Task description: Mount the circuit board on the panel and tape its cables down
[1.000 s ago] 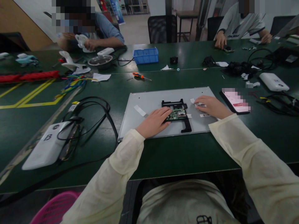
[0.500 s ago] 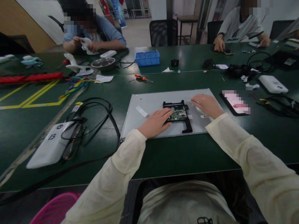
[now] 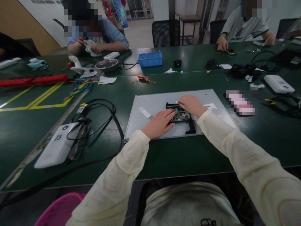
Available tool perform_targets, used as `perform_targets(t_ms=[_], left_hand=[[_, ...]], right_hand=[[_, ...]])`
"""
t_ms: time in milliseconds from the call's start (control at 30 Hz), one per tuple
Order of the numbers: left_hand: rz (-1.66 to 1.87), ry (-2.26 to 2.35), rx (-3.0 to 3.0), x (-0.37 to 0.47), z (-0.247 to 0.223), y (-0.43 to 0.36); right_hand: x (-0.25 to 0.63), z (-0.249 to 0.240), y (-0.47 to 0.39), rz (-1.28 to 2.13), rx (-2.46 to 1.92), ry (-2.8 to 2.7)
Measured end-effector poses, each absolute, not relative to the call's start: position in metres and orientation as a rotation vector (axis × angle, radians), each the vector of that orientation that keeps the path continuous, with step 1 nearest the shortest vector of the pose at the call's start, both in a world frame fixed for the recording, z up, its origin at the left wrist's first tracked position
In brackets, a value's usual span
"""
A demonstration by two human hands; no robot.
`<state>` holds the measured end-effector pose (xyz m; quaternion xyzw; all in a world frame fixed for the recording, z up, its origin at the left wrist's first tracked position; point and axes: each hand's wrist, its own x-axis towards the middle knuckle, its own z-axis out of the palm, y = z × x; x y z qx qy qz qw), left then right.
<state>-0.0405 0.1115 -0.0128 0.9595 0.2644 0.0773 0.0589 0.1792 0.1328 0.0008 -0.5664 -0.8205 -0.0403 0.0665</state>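
A flat grey panel (image 3: 160,100) lies on the green table, with a black frame (image 3: 191,127) and a green circuit board (image 3: 180,117) on its middle. My left hand (image 3: 160,123) rests on the left side of the board, palm down, fingers stretched out. Above the frame's upper right part is my right hand (image 3: 191,105), its fingers pinched together; whatever they hold is too small to make out. A pale strip (image 3: 144,112) sticks to the panel left of my left hand, and a white piece (image 3: 210,106) lies right of my right hand.
Beyond the panel lie an orange screwdriver (image 3: 143,78) and a blue basket (image 3: 150,59). To the left are a white power bank (image 3: 56,146) and black cables (image 3: 113,116). A phone (image 3: 241,103) is at the right. Two people sit across the table (image 3: 105,175).
My right hand has moved left, from the panel's right part to the top of the black frame. My left hand stays on the board. The view has shifted slightly.
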Motion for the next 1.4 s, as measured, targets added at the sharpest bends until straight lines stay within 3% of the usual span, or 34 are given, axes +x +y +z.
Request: perform_targets(t_ms=[633,933,1067,1400], left_hand=[[0.334,0.849,2.909,-0.042,0.003,0.106],[0.876,1.681,2.457,-0.088,0.016,0.143],[0.741,1.85,2.3,-0.105,-0.001,0.158],[0.62,1.764,2.325,-0.108,-0.015,0.17]], right_hand=[[0.192,0.012,0.101,-0.1,-1.583,-2.418],[0.201,-0.007,0.063,-0.049,-1.331,-2.249],[0.194,-0.007,0.055,0.009,-1.26,-2.268],[0.192,-0.009,0.051,0.046,-1.233,-2.276]])
